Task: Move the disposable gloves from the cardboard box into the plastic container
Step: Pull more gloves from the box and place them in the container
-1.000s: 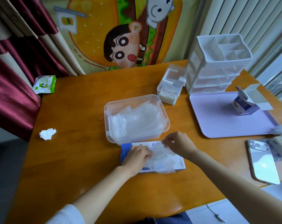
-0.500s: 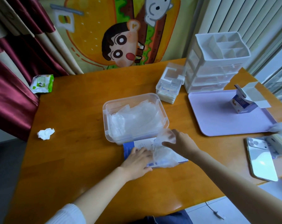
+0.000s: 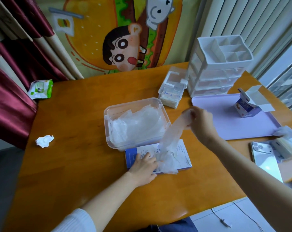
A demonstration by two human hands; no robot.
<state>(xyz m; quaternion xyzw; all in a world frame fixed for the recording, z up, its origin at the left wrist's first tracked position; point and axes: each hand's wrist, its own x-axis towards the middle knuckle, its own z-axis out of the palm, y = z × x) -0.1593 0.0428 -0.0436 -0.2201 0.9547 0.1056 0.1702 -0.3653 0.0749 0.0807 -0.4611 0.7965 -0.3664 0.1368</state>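
At the middle of the table [image 3: 75, 114], the box [image 3: 132, 156] is laid flat, touching the near wall of the container [image 3: 108, 113]. Step in hand: extraction. One glove [image 3: 172, 136] is pinched at its top end by the right hand [image 3: 200, 122], fingers curled round it, and is stretched up and right out of the box. Its lower end is bunched on the box top; whether a second glove is dragged along cannot be told. Box is pinned by the left hand [image 3: 144, 166], fingers flat, nothing gripped. A pile [image 3: 137, 126] of gloves is already held in the container; what is left in the box is not visible. Next move, as judged: tail to be pulled clear while the box is pinned, then glove to be carried left over the rim and let go onto the pile. Film is thin, likely clingy; a snag at the box is to be expected.
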